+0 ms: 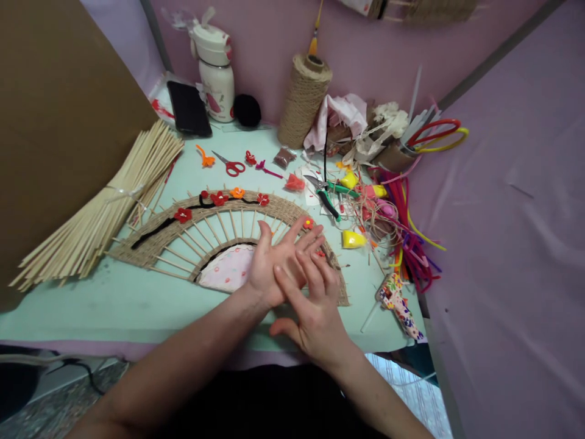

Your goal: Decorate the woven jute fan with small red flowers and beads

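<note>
The left hand [283,268] is held palm up with its fingers spread, and nothing is seen gripped in it; the right hand [313,305] is laid against that palm, its fingers loosely bent and its thumb held apart, with no thing seen in its grasp. Whether anything small is pinned between them cannot be told. Beneath and beyond both hands the fan [249,209] is laid flat, its long axis run from left to right across the table [137,314], its arch turned away from the person and its right end set slightly closer to the body. Its right part is partly covered by the hands, while most of its length is left exposed to their left. The cloth [226,268] at its centre is most closely neighboured by the left hand, and its right end by the right hand; whether the fan is touched cannot be made out. Along its woven band a black stem [155,233] and red and orange flowers are carried. Beyond the arch, scissors [235,168] and pruners [328,204] are placed. Farther out, a bundle of sticks [105,204] is tied at the left, and a glue gun [397,305] is set down at the right; at the back, twine [304,97] is stood upright.
</note>
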### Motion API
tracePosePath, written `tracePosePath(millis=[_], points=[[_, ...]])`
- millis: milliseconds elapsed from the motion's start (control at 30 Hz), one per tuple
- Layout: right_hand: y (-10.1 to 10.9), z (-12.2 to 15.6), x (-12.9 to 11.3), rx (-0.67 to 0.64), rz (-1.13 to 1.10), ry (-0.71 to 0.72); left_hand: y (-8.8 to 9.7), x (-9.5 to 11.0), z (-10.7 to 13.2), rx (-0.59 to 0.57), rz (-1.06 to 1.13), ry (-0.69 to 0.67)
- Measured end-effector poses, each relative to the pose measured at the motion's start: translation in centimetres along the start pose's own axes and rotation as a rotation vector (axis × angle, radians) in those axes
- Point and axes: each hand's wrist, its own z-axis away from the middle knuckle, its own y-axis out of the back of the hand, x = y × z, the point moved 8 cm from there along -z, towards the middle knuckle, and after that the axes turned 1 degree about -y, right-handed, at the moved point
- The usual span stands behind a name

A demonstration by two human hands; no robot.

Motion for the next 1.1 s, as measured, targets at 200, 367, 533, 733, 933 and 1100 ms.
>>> tracePosePath(millis=[200,367,533,733,933,1100], points=[[0.3,0.1,0.8,0.020,0.014,-0.055,-0.3,-0.3,-0.1,-0.034,0.006,0.006],[0.1,0.4,0.7,-0.019,0.009,-0.026,-0.5,-0.1,-0.3,-0.047,0.009,-0.014],[0.6,0.2,1.1,0.001,-0.004,-0.052,-0.6,-0.8,-0.6,-0.061,0.006,0.062],[0.8,0.2,1.7,0.010,0.025,-0.090,-0.8,-0.5,-1.0,-0.083,0.008,0.015],[0.2,0.3,1.7,-0.025,-0.011,-0.061,-0.6,-0.7,-1.3,-0.034,-0.004,0.028],[0.3,0.2,2.3,-0.003,-0.022,-0.098,-0.6,-1.5,-1.5,-0.038,-0.007,0.099]])
